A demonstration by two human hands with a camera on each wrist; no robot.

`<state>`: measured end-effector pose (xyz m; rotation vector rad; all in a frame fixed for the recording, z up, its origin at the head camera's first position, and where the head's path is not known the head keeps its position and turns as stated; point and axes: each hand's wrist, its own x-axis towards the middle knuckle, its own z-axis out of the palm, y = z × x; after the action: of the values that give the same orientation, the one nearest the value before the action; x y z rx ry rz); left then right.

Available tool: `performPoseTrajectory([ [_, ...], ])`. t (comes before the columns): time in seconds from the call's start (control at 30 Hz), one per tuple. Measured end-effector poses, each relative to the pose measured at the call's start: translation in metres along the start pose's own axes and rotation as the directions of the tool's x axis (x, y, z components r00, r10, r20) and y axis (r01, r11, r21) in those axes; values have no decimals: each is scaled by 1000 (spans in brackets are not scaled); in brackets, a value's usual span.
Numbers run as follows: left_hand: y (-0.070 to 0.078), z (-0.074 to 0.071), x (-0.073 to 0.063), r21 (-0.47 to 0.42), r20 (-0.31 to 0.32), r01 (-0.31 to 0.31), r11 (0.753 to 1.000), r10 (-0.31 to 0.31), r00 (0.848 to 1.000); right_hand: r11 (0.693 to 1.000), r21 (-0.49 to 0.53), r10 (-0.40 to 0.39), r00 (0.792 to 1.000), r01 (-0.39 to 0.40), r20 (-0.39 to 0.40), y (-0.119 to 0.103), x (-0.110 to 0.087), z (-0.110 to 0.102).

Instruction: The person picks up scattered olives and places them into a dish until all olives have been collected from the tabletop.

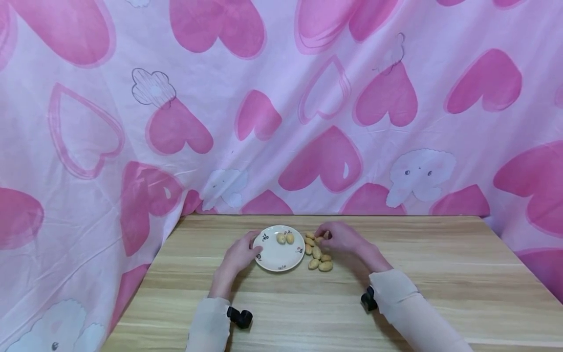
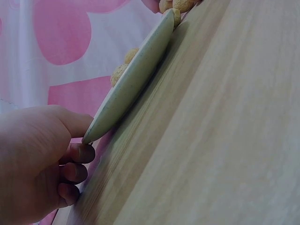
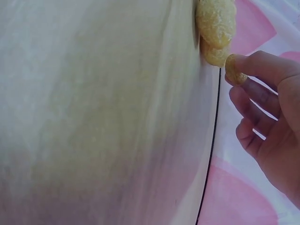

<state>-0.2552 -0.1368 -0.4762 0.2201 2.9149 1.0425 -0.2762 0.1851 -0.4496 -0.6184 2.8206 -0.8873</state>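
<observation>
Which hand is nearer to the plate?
Left. The left hand grips the plate at its left edge; the right hand is beyond the plate's right edge, not touching it, pinching a tan piece beside the loose pile.

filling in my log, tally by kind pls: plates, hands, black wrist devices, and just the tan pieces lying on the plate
Plate: 1
Tan pieces on it: 2
Hands: 2 (left hand, right hand)
Black wrist devices: 2
Total: 7
</observation>
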Motion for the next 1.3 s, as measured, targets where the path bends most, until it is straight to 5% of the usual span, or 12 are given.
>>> performPoseTrajectory([
  [0.43, 0, 0, 0, -3, 1, 1, 1000, -1, 1000, 992, -43, -119, 992, 118, -26, -14, 6, 2],
  [1.3, -1, 1, 1, 0, 1, 10, 1000, -10, 1000, 992, 20, -127, 990, 126, 59, -42, 26, 23],
])
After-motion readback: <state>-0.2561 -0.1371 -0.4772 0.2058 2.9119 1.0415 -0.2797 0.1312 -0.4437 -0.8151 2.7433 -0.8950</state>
